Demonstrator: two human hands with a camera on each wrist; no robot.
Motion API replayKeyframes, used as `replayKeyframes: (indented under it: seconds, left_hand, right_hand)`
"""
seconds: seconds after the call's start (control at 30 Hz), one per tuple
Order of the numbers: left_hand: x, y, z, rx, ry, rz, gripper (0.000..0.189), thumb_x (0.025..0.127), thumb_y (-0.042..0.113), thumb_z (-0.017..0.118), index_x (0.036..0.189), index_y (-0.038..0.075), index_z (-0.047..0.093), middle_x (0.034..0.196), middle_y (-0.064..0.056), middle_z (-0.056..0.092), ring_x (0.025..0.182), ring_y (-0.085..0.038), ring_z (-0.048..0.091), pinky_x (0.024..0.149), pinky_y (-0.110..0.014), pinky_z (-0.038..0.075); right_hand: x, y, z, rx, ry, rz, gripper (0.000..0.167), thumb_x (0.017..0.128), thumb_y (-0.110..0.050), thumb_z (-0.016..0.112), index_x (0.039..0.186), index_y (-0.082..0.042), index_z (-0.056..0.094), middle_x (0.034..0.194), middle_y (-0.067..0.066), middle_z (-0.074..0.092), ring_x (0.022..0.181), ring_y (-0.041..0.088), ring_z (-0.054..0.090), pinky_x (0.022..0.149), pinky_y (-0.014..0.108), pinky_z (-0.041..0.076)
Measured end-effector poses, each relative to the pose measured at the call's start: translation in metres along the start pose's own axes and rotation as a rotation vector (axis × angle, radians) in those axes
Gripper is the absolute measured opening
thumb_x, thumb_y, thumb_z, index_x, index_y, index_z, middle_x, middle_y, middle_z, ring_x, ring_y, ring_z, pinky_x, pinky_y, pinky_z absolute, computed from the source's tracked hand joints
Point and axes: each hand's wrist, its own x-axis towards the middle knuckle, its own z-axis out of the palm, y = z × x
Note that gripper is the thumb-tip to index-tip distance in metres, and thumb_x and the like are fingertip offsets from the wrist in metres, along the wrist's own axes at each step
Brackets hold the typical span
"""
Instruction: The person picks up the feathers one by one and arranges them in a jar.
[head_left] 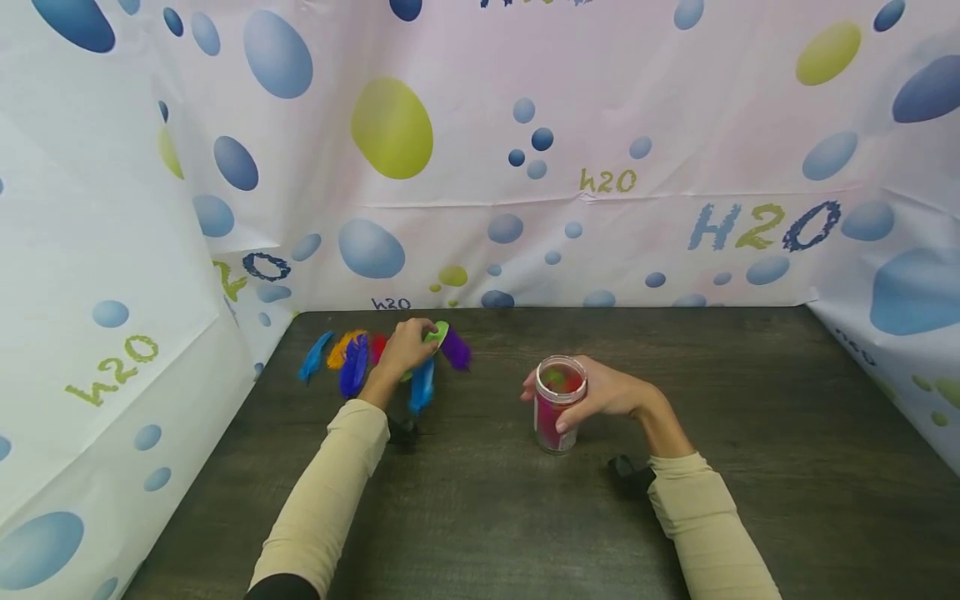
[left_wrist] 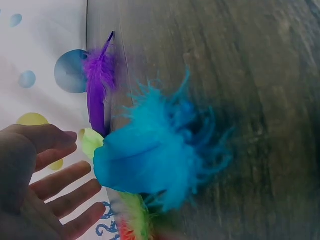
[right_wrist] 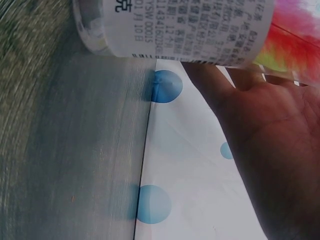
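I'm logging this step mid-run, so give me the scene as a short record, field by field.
Left hand: at the green feather; pinch unclear
Right hand: grips the jar
Jar: upright, mouth open, feathers inside
Loose on table: purple feather, orange feather, dark blue feather, red feather, two lighter blue feathers
Backdrop: spotted sheet

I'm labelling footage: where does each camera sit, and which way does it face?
Head: worn on the head, facing forward and down at the table and backdrop; left hand, right hand and sleeves show.
Left wrist: worn there, facing a blue feather; the left fingers show.
Right wrist: worn there, facing the labelled jar; the right palm shows.
Shared: head and right wrist both show the jar.
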Motion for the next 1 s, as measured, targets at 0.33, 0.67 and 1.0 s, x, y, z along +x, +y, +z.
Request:
replayKeyframes:
  seconds: [0.33,0.67,1.0]
  left_hand:
    - [0.0062,-0.0002,0.0028,-0.006,-0.083,0.014,0.034,0.100,0.008,0.061,0.132,-0.004,0.064,0.144,-0.028,0.057,0.134,-0.047,0.052,0.111,-0.059,0.044]
    - [0.0085,0.0005,0.0039,0.024,-0.167,-0.018,0.037,0.103,0.012,0.060,0.136,-0.003,0.064,0.149,-0.028,0.052,0.140,-0.048,0.046,0.115,-0.060,0.039]
    - [0.0103,-0.0003,0.0041,0.022,-0.122,0.037,0.036,0.100,0.006,0.061,0.130,-0.015,0.063,0.138,-0.031,0.060,0.135,-0.047,0.052,0.115,-0.053,0.042]
  right_hand:
    - [-0.0007,0.0031,-0.0014,-0.010,-0.006,-0.012,0.056,0.087,-0.009,0.084,0.132,0.009,0.056,0.129,0.038,0.060,0.122,0.051,0.059,0.102,0.043,0.054]
    - [0.0004,-0.0006,-0.0001,-0.002,0.005,0.013,0.058,0.085,-0.009,0.085,0.132,0.009,0.057,0.131,0.030,0.064,0.124,0.053,0.058,0.103,0.042,0.054]
    - [0.0001,0.0017,-0.0011,0.004,-0.003,0.000,0.057,0.087,-0.009,0.084,0.131,0.011,0.055,0.129,0.036,0.061,0.123,0.036,0.064,0.102,0.041,0.055]
